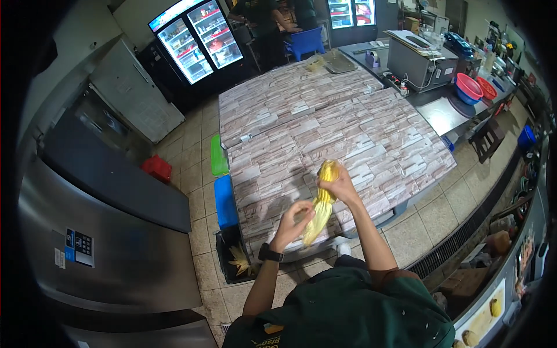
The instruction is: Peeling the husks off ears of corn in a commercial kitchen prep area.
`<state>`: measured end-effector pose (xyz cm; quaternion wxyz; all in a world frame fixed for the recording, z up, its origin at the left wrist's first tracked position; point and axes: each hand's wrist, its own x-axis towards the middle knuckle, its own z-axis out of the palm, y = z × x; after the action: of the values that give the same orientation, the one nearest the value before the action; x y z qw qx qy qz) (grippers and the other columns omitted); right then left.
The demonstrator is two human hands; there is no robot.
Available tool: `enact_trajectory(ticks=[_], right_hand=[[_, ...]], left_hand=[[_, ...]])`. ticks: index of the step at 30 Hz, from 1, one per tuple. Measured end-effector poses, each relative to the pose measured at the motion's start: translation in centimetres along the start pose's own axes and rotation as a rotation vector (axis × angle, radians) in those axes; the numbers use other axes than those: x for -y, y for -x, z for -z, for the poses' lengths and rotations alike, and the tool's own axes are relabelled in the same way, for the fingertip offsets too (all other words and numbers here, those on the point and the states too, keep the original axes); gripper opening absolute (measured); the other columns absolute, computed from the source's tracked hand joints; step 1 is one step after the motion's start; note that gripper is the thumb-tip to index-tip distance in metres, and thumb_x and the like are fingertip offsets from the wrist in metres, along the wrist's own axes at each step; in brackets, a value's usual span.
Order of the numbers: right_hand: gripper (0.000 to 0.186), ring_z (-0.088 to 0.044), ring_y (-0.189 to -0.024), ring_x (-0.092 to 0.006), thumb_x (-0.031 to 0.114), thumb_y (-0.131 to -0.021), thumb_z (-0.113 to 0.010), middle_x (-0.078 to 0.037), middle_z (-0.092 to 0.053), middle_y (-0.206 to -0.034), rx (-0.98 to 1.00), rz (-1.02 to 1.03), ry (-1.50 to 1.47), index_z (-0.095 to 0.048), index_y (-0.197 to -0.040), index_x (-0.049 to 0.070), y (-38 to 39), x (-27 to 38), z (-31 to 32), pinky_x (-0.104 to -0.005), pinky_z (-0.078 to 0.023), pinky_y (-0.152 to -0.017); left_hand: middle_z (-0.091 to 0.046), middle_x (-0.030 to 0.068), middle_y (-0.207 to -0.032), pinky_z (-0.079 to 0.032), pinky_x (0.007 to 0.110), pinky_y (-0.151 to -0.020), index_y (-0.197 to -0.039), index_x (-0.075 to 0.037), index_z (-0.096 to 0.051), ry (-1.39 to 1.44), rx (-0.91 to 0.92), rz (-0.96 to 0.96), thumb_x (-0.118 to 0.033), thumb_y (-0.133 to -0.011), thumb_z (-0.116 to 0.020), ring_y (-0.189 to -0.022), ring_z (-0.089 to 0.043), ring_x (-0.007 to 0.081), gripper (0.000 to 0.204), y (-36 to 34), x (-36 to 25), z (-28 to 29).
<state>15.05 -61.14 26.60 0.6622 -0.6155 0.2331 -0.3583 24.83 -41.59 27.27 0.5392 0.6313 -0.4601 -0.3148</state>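
An ear of corn (326, 194) is held slantwise over the near edge of the table, its yellow kernels bare at the upper end. Pale green husk (317, 225) still hangs around its lower end. Wrapped around the kernel part is my right hand (341, 184), closed on the ear. My left hand (292, 223), with a dark watch on the wrist, has its thumb and forefinger pinched at the husk's left side, though a part of what they grip is hidden.
The large table (360, 145) has a stone-patterned top. At its left stand a black bin (222, 264) with husks, a blue bin (226, 200) and a green one (219, 155). A metal tray (341, 65) lies at the far end. Corn cobs (495, 307) sit at lower right.
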Motion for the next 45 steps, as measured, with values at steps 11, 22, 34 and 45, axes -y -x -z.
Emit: enact_trajectory(ticks=[11,22,34,45], right_hand=[[0.063,-0.05,-0.102,-0.0217,0.007,-0.061,-0.08,-0.008,-0.051,-0.102,0.461,0.064,0.138,-0.046,-0.114,0.008,-3.1,-6.5,1.7,-0.0326,-0.043,-0.092],[0.067,-0.052,-0.109,-0.0132,-0.002,-0.067,-0.082,-0.004,-0.053,-0.113,0.391,-0.211,-0.173,-0.049,-0.125,0.004,-3.5,-7.2,3.2,-0.0274,-0.043,-0.094],[0.059,-0.055,-0.108,-0.0151,-0.004,-0.079,-0.065,-0.008,-0.056,-0.115,0.113,-0.186,-0.196,-0.041,-0.133,0.004,-2.4,-8.0,2.4,-0.0277,-0.047,-0.092],[0.029,-0.053,-0.076,-0.0171,0.004,-0.078,-0.051,-0.003,-0.054,-0.086,-0.389,-0.465,-0.611,-0.054,-0.107,0.003,-0.5,-12.2,-4.5,-0.0279,-0.047,-0.069]], left_hand=[[-0.071,0.018,-0.101,-0.052,0.032,-0.08,-0.109,-0.002,-0.071,-0.309,-0.213,-0.132,-0.011,-0.089,-0.067,-0.09,-0.07,0.0263,0.023,-9.6,0.5,-1.9],[-0.065,0.0056,-0.076,-0.047,0.026,-0.063,-0.096,0.0,-0.067,-0.15,-0.631,0.141,-0.021,-0.098,-0.058,-0.068,-0.059,0.0097,0.023,-11.8,5.4,-4.8],[-0.07,0.0161,-0.102,-0.049,0.032,-0.085,-0.117,0.0,-0.062,-0.181,-0.474,0.26,-0.031,-0.099,-0.054,-0.093,-0.065,0.0193,0.036,-12.6,5.0,-7.3],[-0.051,-0.0002,-0.078,-0.048,0.03,-0.08,-0.094,-0.008,-0.048,0.866,-0.881,0.416,-0.03,-0.106,-0.038,-0.069,-0.049,0.0112,0.027,-9.1,10.0,-4.0]])
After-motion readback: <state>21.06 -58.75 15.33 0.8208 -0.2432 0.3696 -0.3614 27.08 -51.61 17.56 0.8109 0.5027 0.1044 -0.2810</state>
